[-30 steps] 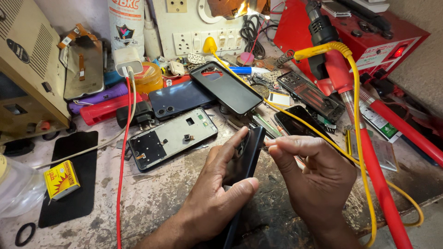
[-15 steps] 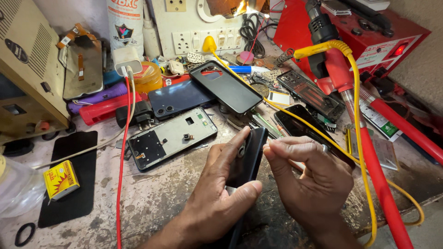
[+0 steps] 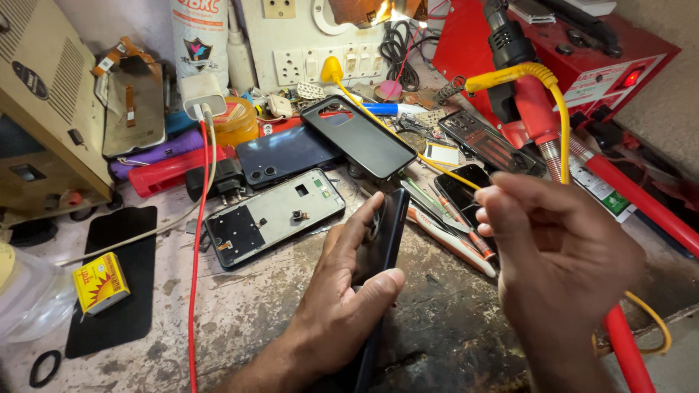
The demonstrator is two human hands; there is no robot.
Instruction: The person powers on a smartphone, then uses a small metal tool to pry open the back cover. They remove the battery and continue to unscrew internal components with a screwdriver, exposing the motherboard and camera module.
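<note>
My left hand (image 3: 338,295) grips a slim black phone (image 3: 390,224) edge-on, thumb along its near side and fingers behind it. My right hand (image 3: 561,255) hovers just to the right of the phone, apart from it, with fingertips pinched together; nothing shows between them. A grey phone middle frame (image 3: 273,215) with its bare inside facing up lies on the bench left of the phone. Beyond it lie a dark blue phone back (image 3: 284,154) and a black phone case (image 3: 360,138).
A yellow cable (image 3: 559,116) and a red hose (image 3: 626,349) run down the right side from a red machine (image 3: 582,51). Screwdrivers and tweezers (image 3: 444,233) lie beside another black phone (image 3: 466,191). At the left are a red cable (image 3: 195,247), a black mat (image 3: 109,320) and a small yellow box (image 3: 102,282).
My right hand has come off the phone's edge and moved right and a little up. My left hand still holds the phone in about the same place.
</note>
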